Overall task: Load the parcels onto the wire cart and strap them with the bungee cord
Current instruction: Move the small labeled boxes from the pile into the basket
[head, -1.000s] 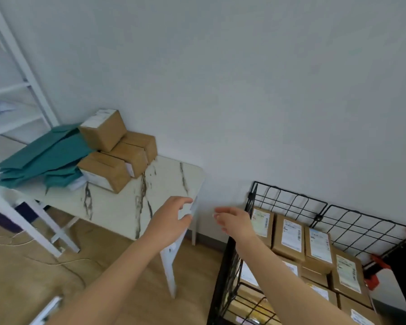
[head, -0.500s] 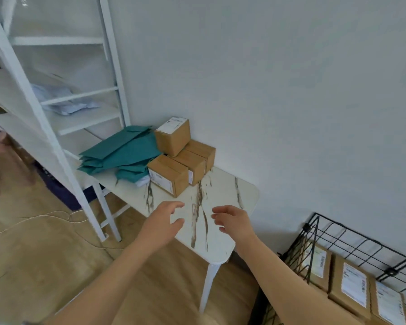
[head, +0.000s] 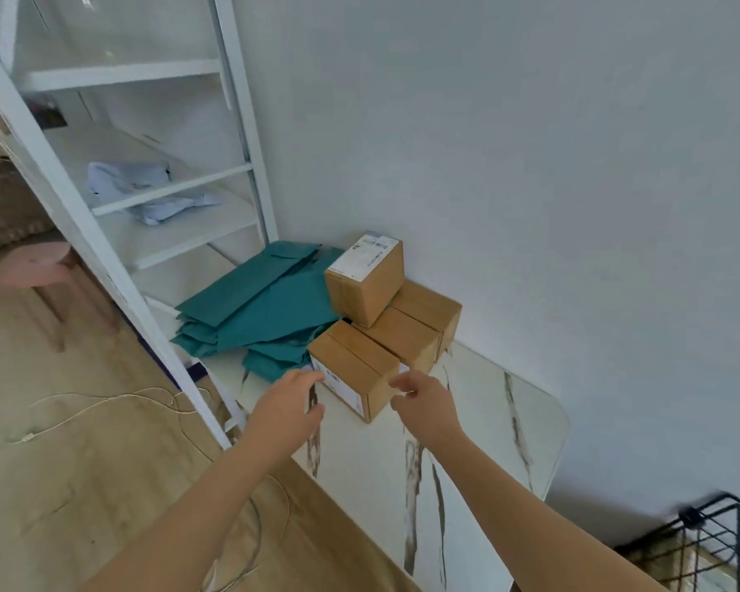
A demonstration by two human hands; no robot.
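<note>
Far left: a blurred pink round stool on the pale wooden floor, with a thin white cable looping across the boards. Next, a white metal shelf frame holding a crumpled pale-blue cloth.

On the white marble-patterned table top, pushed against the wall: a heap of flat teal mailer envelopes, then four brown cardboard parcels in a cluster. Nearest low box at the front, a second box and a third box behind it, and a white-labelled box perched tilted on top.

Left hand with fingers spread apart, holding nothing, at the labelled left face of the nearest low box; touching or just short, cannot tell. Right hand likewise unclenched and empty, fingers loosely bent, just beside that box's right corner. Looks like a two-handed pickup about to close on it.

Bottom right corner: a black wire cart, only one corner in view, with something tan behind the wires too blurred to name.

By these signs, loading at most partway: four boxes and the teal mailers yet to leave the table. No bungee cord in sight, so strapping probably not yet begun.
</note>
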